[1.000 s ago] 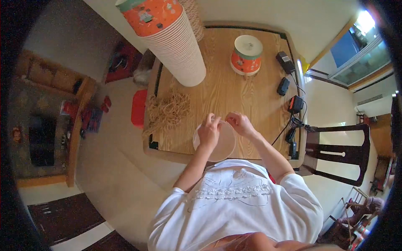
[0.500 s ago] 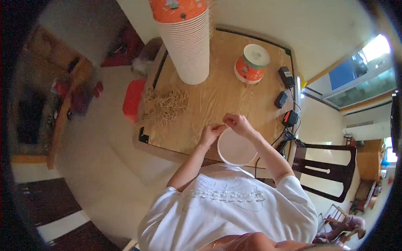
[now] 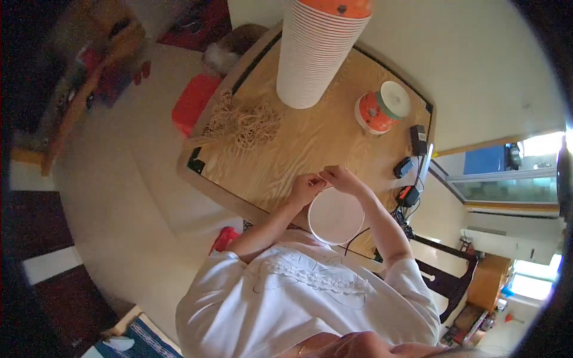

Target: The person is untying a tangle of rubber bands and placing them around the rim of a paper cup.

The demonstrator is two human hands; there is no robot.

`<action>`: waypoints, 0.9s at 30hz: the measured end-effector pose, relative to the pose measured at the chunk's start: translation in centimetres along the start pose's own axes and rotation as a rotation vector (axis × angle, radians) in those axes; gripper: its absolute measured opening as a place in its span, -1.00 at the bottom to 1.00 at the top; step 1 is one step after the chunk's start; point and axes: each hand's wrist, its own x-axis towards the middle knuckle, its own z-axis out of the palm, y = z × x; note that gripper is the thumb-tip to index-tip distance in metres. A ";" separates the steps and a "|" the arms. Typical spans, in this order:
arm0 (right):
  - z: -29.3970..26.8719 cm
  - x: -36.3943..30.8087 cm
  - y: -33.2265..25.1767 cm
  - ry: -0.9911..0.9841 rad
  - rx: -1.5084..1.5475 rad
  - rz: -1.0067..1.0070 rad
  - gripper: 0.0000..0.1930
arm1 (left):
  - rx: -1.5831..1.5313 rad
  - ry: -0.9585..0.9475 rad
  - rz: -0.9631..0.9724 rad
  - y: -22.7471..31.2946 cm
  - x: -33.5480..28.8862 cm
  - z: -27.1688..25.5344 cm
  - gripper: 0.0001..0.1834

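Observation:
Close to my body, at the table's near edge, is a white paper bucket [image 3: 336, 218] with its round open mouth facing up toward me. My left hand [image 3: 306, 188] and my right hand [image 3: 341, 179] meet at its far rim. Fingertips of both hands are pinched together there, almost touching one another. Whatever lies between them is too small to make out. A tangled heap of tan twine [image 3: 248, 125] lies beyond my left hand on the wooden table [image 3: 298, 152].
A tall stack of white paper buckets [image 3: 316, 59] with orange print rises at the far side. Right of it sits an orange printed bucket [image 3: 377, 113]. Black adapters [image 3: 419, 140] and cables line the right edge. A red stool [image 3: 197, 101] stands left, a dark chair [image 3: 447, 274] right.
The view has turned and shifted, so the table and stack appear rotated. Both hands stay pinched at the bucket's far rim, with my left hand slightly nearer to my right.

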 end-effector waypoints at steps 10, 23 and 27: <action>-0.4 -0.1 1.8 -0.108 0.202 0.058 -0.82 | 0.084 0.032 0.009 0.0 0.2 -0.8 -0.86; 0.4 -1.0 0.2 0.130 0.030 0.070 -0.80 | 0.059 0.018 0.024 -0.2 0.0 -0.8 -0.79; 0.5 -1.8 -0.5 0.218 0.150 0.088 -0.85 | -0.061 -0.045 0.012 1.7 -0.5 -1.5 -0.82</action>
